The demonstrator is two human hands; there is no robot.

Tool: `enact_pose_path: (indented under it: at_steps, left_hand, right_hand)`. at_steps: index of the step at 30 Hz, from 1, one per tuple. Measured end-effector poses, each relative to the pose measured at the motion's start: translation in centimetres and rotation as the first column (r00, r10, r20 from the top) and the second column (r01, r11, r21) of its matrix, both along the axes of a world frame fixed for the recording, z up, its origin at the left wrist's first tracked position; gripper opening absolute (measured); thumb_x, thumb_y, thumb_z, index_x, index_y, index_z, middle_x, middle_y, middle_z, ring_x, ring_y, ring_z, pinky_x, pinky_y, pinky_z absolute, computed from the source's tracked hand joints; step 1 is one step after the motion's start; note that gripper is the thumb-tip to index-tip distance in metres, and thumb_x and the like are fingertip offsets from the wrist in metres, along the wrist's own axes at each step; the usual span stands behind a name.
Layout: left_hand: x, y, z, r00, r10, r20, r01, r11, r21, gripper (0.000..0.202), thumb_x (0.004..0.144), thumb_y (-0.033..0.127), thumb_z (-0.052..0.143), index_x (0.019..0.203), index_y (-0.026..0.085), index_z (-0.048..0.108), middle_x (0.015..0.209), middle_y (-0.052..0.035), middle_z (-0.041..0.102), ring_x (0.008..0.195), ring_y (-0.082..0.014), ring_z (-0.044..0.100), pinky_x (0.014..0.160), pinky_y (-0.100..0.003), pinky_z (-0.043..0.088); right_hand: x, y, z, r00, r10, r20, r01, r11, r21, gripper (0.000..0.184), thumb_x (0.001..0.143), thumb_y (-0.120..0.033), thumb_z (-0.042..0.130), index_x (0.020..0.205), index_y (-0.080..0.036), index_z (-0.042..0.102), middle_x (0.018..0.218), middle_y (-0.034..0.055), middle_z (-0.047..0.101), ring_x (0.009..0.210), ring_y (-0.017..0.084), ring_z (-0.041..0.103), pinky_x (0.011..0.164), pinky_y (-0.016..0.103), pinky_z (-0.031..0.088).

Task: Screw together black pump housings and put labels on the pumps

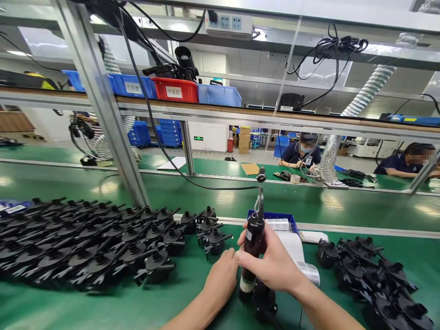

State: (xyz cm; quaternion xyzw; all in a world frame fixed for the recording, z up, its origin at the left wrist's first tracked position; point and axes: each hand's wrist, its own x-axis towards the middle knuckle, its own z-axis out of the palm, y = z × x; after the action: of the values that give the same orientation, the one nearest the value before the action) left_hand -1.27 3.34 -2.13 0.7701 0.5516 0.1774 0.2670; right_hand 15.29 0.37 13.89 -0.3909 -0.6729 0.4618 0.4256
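My right hand is wrapped round a black electric screwdriver that stands upright and hangs from a cable above. Its tip points down at a black plastic pump part lying on the green mat. My left hand sits just left of the screwdriver, fingers curled near its lower end; what they hold is hidden. A roll of white labels lies behind my right hand.
Several black pump parts cover the mat at left and more lie at right. A blue tray stands behind the screwdriver. Metal frame posts rise at left. Two other people work at the far bench.
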Motion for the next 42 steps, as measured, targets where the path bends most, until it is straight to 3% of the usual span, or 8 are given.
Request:
enact_pose_path:
  at_steps: [3, 8, 12, 15, 22, 29, 36, 42]
  left_hand:
    - [-0.1, -0.6, 0.5, 0.994, 0.004, 0.107, 0.002, 0.999, -0.052, 0.03, 0.098, 0.018, 0.04, 0.114, 0.017, 0.066, 0.124, -0.0144, 0.066, 0.127, -0.0254, 0.056, 0.122, -0.04, 0.041]
    - [0.8, -1.9, 1.4, 0.941, 0.058, 0.333, 0.022, 0.973, -0.23, 0.031, 0.102, 0.042, 0.037, 0.083, 0.02, 0.048, 0.087, -0.0046, 0.058, 0.082, -0.0152, 0.049, 0.082, -0.029, 0.043]
    - [2.6, -2.5, 1.5, 0.861, 0.221, 0.459, 0.085, 0.826, -0.557, 0.053, 0.084, 0.077, 0.041, 0.084, 0.024, 0.04, 0.066, 0.0067, 0.04, 0.051, -0.0082, 0.036, 0.051, -0.023, 0.03]
    - [3.1, -2.7, 2.2, 0.805, 0.326, 0.495, 0.145, 0.702, -0.697, 0.055, 0.065, 0.077, 0.054, 0.08, 0.025, 0.043, 0.057, 0.0082, 0.039, 0.04, -0.0064, 0.031, 0.039, -0.021, 0.019]
    - [1.4, -2.1, 4.4, 0.716, 0.422, 0.556, 0.268, 0.569, -0.778, 0.032, 0.047, 0.044, 0.062, 0.064, 0.019, 0.05, 0.055, 0.003, 0.047, 0.041, -0.0048, 0.042, 0.035, -0.015, 0.022]
    - [0.3, -2.1, 5.1, 0.674, 0.419, 0.609, 0.305, 0.593, -0.745, 0.078, 0.039, 0.061, 0.102, 0.087, 0.016, 0.059, 0.073, 0.0006, 0.064, 0.06, -0.0095, 0.062, 0.053, -0.022, 0.06]
    - [1.8, -2.2, 5.5, 0.705, 0.439, 0.558, 0.299, 0.53, -0.794, 0.077, 0.019, 0.059, 0.103, 0.061, 0.013, 0.058, 0.059, -0.0042, 0.061, 0.05, -0.0103, 0.058, 0.044, -0.023, 0.06]
    - [1.5, -3.4, 5.8, 0.719, 0.414, 0.558, 0.312, 0.526, -0.791, 0.066, 0.033, 0.049, 0.1, 0.067, 0.016, 0.054, 0.056, 0.0006, 0.055, 0.048, -0.0084, 0.054, 0.045, -0.024, 0.063]
  right_hand:
    - [-0.1, 0.3, -0.4, 0.99, -0.089, 0.113, 0.079, 0.993, 0.088, 0.024, 0.091, -0.024, 0.072, 0.111, -0.02, 0.059, 0.098, 0.0014, 0.065, 0.084, 0.016, 0.06, 0.075, 0.03, 0.053]
    - [1.7, 0.3, 1.0, 0.983, -0.176, 0.05, 0.167, 0.974, 0.153, 0.025, 0.1, -0.032, 0.071, 0.117, -0.02, 0.057, 0.096, 0.001, 0.066, 0.081, 0.014, 0.061, 0.076, 0.029, 0.054]
    - [2.6, -0.2, 2.1, 0.974, -0.224, 0.041, 0.215, 0.963, 0.162, 0.04, 0.098, -0.038, 0.076, 0.129, -0.021, 0.056, 0.107, 0.0037, 0.068, 0.086, 0.015, 0.064, 0.079, 0.028, 0.057]
    - [2.4, -0.2, 2.1, 0.981, -0.187, 0.059, 0.177, 0.974, 0.142, 0.038, 0.098, -0.035, 0.075, 0.129, -0.021, 0.057, 0.106, 0.0039, 0.068, 0.085, 0.015, 0.064, 0.075, 0.027, 0.057]
    - [2.1, 0.0, 1.5, 0.986, -0.139, 0.095, 0.126, 0.983, 0.131, 0.038, 0.099, -0.033, 0.074, 0.13, -0.021, 0.056, 0.107, 0.0039, 0.068, 0.087, 0.016, 0.065, 0.076, 0.029, 0.056]
    - [2.1, 0.0, 1.6, 0.981, -0.161, 0.104, 0.143, 0.976, 0.166, 0.035, 0.099, -0.033, 0.073, 0.128, -0.021, 0.057, 0.104, 0.0028, 0.067, 0.083, 0.015, 0.064, 0.077, 0.029, 0.056]
    - [1.1, 0.3, 0.5, 0.983, -0.154, -0.099, 0.168, 0.973, 0.156, 0.035, 0.1, -0.042, 0.075, 0.118, -0.02, 0.054, 0.095, 0.0029, 0.064, 0.075, 0.014, 0.061, 0.069, 0.027, 0.055]
    - [0.2, 0.3, -0.5, 0.972, -0.11, -0.208, 0.144, 0.977, 0.158, 0.03, 0.1, -0.035, 0.074, 0.116, -0.021, 0.053, 0.089, 0.0017, 0.063, 0.068, 0.013, 0.06, 0.061, 0.025, 0.054]
